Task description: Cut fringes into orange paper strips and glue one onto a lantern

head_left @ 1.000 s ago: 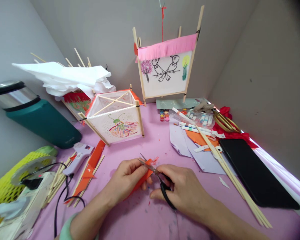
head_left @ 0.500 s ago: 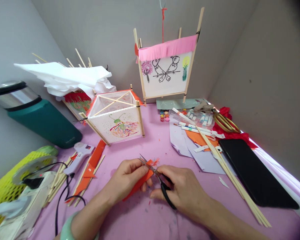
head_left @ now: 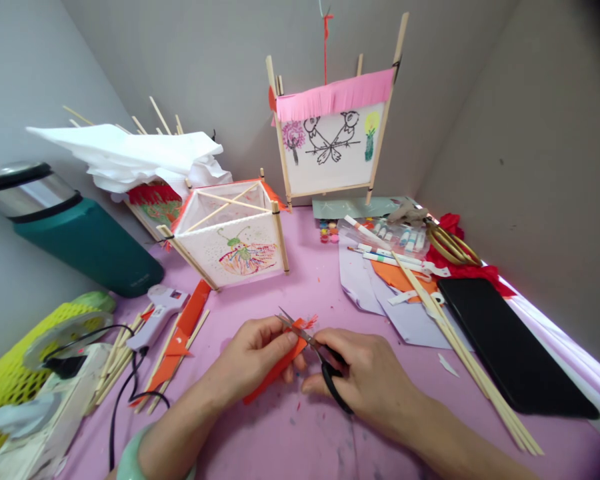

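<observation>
An orange paper strip (head_left: 275,373) is pinched between the thumb and fingers of my left hand (head_left: 260,350), its far end cut into a thin fringe. My right hand (head_left: 367,373) grips black-handled scissors (head_left: 336,387), with fingers through the loops. The scissor blades lie across the strip near its fringed end, their tips pointing up and left beside my left fingers. Beyond my hands stands a paper lantern (head_left: 247,257) with a wooden stick frame and a butterfly-like drawing. Orange trim runs along its upper edges.
A second lantern (head_left: 333,147) with pink fringe hangs behind. At left lie a glue gun (head_left: 163,313), its cord, orange scraps (head_left: 183,333), sticks and a teal bottle (head_left: 90,240). At right are markers, paper sheets, wooden sticks (head_left: 460,347) and a black phone-like slab (head_left: 510,347).
Both hands stay nearly in place over the strip. The scissors and the strip's near end have shifted only very slightly.
</observation>
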`<action>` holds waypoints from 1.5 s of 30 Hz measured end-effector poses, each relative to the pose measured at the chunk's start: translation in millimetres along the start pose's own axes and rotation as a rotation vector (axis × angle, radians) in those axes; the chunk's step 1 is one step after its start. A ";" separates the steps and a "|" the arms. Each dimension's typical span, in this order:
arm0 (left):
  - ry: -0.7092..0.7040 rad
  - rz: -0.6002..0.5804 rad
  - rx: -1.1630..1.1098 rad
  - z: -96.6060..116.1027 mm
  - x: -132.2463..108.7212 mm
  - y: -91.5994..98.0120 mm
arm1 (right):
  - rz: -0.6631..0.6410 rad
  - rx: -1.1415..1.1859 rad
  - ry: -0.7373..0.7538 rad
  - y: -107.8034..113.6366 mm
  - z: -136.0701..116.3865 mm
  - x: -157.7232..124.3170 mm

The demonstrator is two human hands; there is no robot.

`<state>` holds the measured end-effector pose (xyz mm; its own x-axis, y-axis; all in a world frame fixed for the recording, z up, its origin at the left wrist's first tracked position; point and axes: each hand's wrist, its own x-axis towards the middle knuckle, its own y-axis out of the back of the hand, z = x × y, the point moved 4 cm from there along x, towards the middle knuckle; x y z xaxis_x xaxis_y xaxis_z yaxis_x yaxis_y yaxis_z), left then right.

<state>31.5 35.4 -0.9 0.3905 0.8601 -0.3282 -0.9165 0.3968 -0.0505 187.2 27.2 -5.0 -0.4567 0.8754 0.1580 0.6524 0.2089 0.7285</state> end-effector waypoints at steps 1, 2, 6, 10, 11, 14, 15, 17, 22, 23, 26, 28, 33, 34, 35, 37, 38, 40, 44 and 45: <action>-0.006 0.010 0.002 0.8 0.0 0.3 | 0.007 -0.010 0.000 0.1 0.5 -0.5; -0.013 0.026 0.000 1.8 -0.1 0.8 | 0.013 -0.019 -0.001 0.4 1.1 -1.0; -0.037 0.092 -0.051 3.9 0.2 4.8 | 0.017 -0.039 -0.006 2.4 2.4 -1.4; -0.043 0.126 -0.086 1.9 1.4 8.9 | 0.008 -0.048 -0.007 3.5 2.1 0.3; -0.047 0.134 -0.080 1.7 1.6 9.6 | 0.007 -0.049 -0.007 3.5 1.9 0.7; -0.061 0.144 -0.049 2.5 2.0 9.6 | 0.005 -0.053 -0.007 2.9 1.5 1.0; -0.064 0.145 -0.038 3.0 1.9 9.1 | 0.003 -0.055 -0.008 2.7 1.5 0.9; -0.065 0.146 -0.016 4.0 1.7 7.8 | -0.001 -0.060 -0.011 2.2 1.5 0.8; -0.071 0.149 -0.002 5.2 1.2 6.4 | 0.002 -0.057 -0.019 2.2 1.4 2.1; -0.069 0.148 -0.006 4.9 1.2 6.4 | 0.001 -0.056 -0.019 2.2 1.2 2.3; -0.066 0.152 -0.010 3.6 1.6 6.9 | -0.004 -0.055 -0.013 2.1 0.5 1.9; -0.064 0.159 -0.006 2.9 1.9 7.1 | -0.008 -0.056 -0.009 2.2 0.2 1.4; -0.059 0.170 0.002 2.6 2.4 7.6 | -0.014 -0.066 -0.010 2.7 -0.2 1.0; -0.061 0.169 0.003 2.6 2.5 7.8 | -0.016 -0.068 -0.012 2.6 -0.2 1.1; -0.062 0.168 0.005 2.5 2.5 8.0 | -0.018 -0.072 -0.015 2.5 -0.1 1.2; -0.063 0.162 0.009 2.1 2.4 8.4 | -0.016 -0.081 -0.018 2.2 0.1 1.3; -0.065 0.157 0.012 2.0 2.4 8.5 | -0.013 -0.084 -0.018 2.0 0.3 1.3; -0.068 0.154 0.014 2.0 2.2 8.7 | -0.005 -0.086 -0.014 1.6 0.5 1.2; -0.061 0.164 0.007 2.8 1.5 8.6 | 0.001 -0.080 0.001 0.5 1.5 0.9; -0.060 0.165 0.006 3.2 1.3 8.4 | 0.005 -0.081 0.001 0.4 1.9 0.8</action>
<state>24.6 41.0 1.2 0.2395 0.9312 -0.2748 -0.9681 0.2505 0.0051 188.3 28.7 -5.8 -0.4546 0.8758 0.1624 0.6038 0.1690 0.7790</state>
